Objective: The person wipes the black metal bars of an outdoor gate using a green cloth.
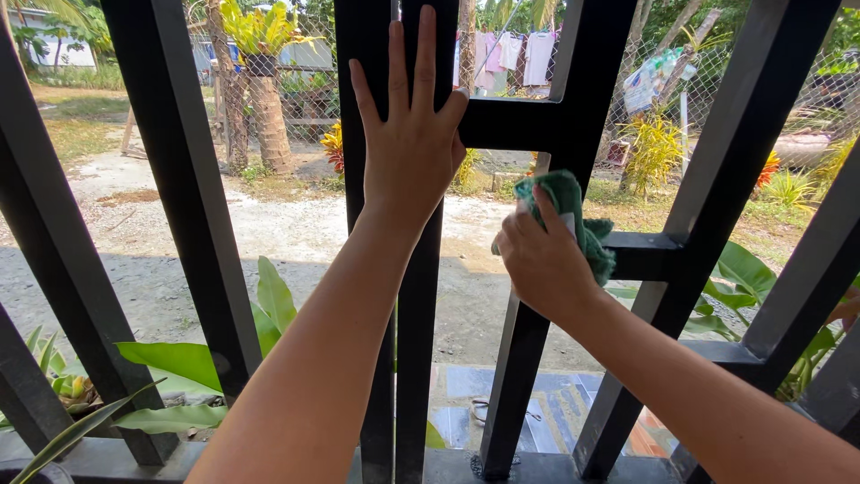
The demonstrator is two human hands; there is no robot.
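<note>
Up against the black metal window grille (pixel 184 197), the person's left hand (pixel 410 134) lies flat and open, fingers spread on two upright bars, gripping nothing. Just to its right, the right hand (pixel 540 260) is closed around a crumpled green cloth (pixel 573 211), pressing it to a slanted bar where a short crossbar meets it (the cloth bulges out past the knuckles). Broad green leaves (pixel 273 300) and a gravel yard (pixel 296 229) show beyond the bars.

Both bare forearms rise from the bottom of the frame. The left hand (pixel 412 134) sits upper centre, palm pressed flat, fingers straight and pointing upward. The right hand (pixel 542 260), mid-frame right of centre, is curled into a closed grip, knuckles toward the camera.
</note>
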